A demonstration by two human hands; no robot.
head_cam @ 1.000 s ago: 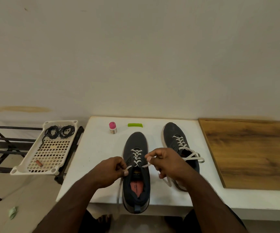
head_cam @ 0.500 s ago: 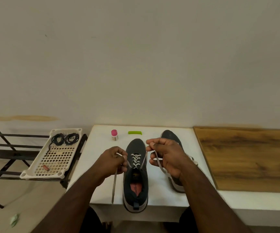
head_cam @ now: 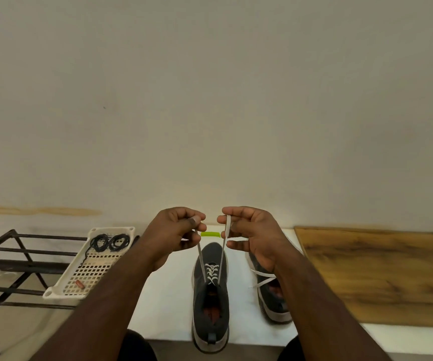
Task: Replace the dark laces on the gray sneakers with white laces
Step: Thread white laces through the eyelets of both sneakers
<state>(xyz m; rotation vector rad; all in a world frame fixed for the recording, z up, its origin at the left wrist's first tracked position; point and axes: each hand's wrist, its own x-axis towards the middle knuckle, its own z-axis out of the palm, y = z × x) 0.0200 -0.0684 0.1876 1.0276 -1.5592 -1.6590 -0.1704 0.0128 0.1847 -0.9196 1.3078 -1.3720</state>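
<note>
Two gray sneakers stand on the white table (head_cam: 166,295). The near sneaker (head_cam: 210,308) sits at the table's front edge with a white lace (head_cam: 211,272) crisscrossed through its eyelets. Both lace ends run up taut from the top eyelets. My left hand (head_cam: 176,235) pinches the left end and my right hand (head_cam: 249,235) pinches the right end, both raised above the toe. The second sneaker (head_cam: 270,295), also white-laced, lies to the right, partly hidden behind my right forearm. Two coiled dark laces (head_cam: 111,242) lie in a white perforated tray (head_cam: 61,290).
The tray rests on a black metal rack (head_cam: 7,267) left of the table and holds a small reddish item (head_cam: 80,284). A green object (head_cam: 210,234) lies at the table's back edge. A wooden board (head_cam: 382,277) covers the right side. A plain wall stands behind.
Both hands have risen and moved toward the wall with the lace ends, pulling them straight and taut above the near sneaker. The camera has tilted upward.
</note>
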